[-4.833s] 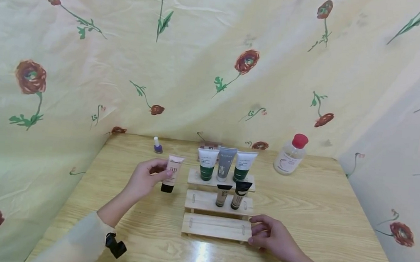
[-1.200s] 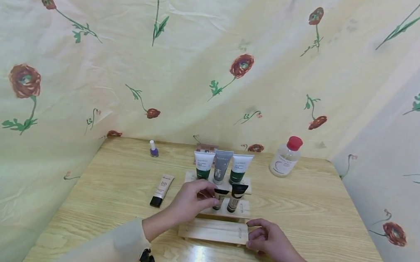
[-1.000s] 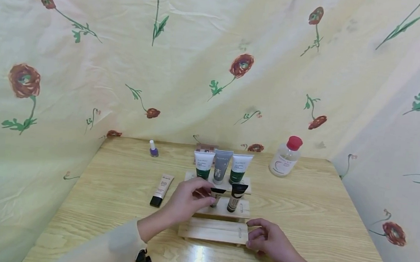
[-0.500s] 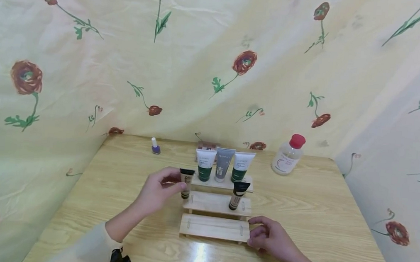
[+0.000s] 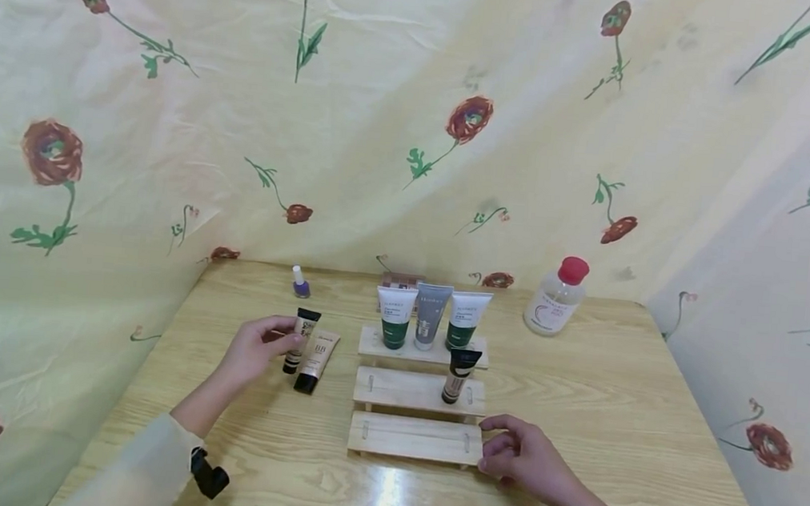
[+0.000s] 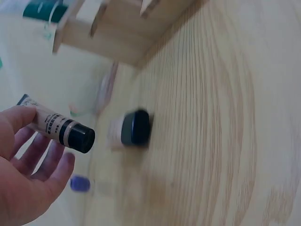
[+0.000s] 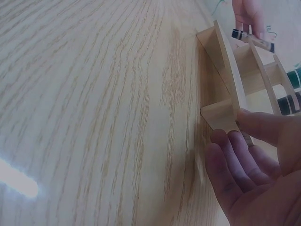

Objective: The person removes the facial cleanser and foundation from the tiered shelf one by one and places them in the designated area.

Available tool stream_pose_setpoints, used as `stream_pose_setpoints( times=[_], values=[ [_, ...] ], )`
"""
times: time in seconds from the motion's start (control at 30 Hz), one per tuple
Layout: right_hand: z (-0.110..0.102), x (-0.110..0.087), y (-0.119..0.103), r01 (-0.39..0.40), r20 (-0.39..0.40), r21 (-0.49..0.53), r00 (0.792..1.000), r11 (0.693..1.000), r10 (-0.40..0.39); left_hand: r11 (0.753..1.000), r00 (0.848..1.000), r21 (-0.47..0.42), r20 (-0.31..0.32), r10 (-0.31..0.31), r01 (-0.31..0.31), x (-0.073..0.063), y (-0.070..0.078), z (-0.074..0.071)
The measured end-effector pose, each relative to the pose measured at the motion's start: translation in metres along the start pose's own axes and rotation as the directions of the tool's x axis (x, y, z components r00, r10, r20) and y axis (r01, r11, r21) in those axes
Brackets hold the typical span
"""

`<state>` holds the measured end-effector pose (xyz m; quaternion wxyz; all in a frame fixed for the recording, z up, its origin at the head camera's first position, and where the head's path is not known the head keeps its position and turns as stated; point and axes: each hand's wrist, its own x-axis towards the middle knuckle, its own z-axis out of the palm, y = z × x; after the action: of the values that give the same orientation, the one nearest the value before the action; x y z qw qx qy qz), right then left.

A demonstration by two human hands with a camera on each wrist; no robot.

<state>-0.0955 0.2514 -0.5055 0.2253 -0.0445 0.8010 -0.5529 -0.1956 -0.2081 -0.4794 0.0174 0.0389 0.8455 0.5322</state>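
Observation:
My left hand [image 5: 254,350] pinches a small beige cosmetic tube [image 5: 301,340] with black ends, close beside a pink BB cream tube [image 5: 318,362] lying on the table. In the left wrist view the small tube [image 6: 54,123] tilts with its black cap away from the palm. My right hand [image 5: 520,456] grips the right end of the lowest step of a three-step wooden rack [image 5: 414,437], thumb at the step's edge in the right wrist view. One similar black-capped tube [image 5: 459,377] stands at the right of the middle step.
On the top step stand a white-green tube [image 5: 395,316], a grey tube [image 5: 431,317] and another white-green tube [image 5: 467,321]. Behind them is a palette [image 5: 402,281]. Purple nail polish [image 5: 300,282] stands back left, a red-capped bottle [image 5: 557,297] back right. Floral cloth hangs behind.
The BB cream tube was laid on the table at left. My left hand then took the small tube off the middle step and carried it left. My right hand stays at the rack.

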Motion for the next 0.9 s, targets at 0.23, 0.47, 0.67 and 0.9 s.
stream_pose_setpoints(
  times=[0.23, 0.47, 0.67, 0.9],
  values=[
    [0.0, 0.0, 0.001, 0.015, 0.001, -0.007, 1.0, 1.0, -0.015, 0.998, 0.998, 0.01, 0.017, -0.061, 0.061, 0.007, -0.015, -0.005],
    [-0.001, 0.0, 0.001, 0.012, 0.004, -0.007, 1.0, 1.0, -0.012, 0.981, 0.986, 0.113, 0.024, -0.163, 0.16, 0.01, -0.022, -0.003],
    [-0.001, 0.001, 0.001, 0.004, 0.009, -0.007, 1.0, 1.0, -0.004, 0.964, 0.982, 0.195, 0.007, -0.188, 0.183, 0.015, -0.031, -0.002],
    [-0.002, 0.001, 0.0, 0.0, 0.017, 0.008, 1.0, 1.0, 0.0, 0.955, 0.988, 0.253, -0.006, -0.155, 0.152, 0.022, -0.04, 0.001]
  ],
)
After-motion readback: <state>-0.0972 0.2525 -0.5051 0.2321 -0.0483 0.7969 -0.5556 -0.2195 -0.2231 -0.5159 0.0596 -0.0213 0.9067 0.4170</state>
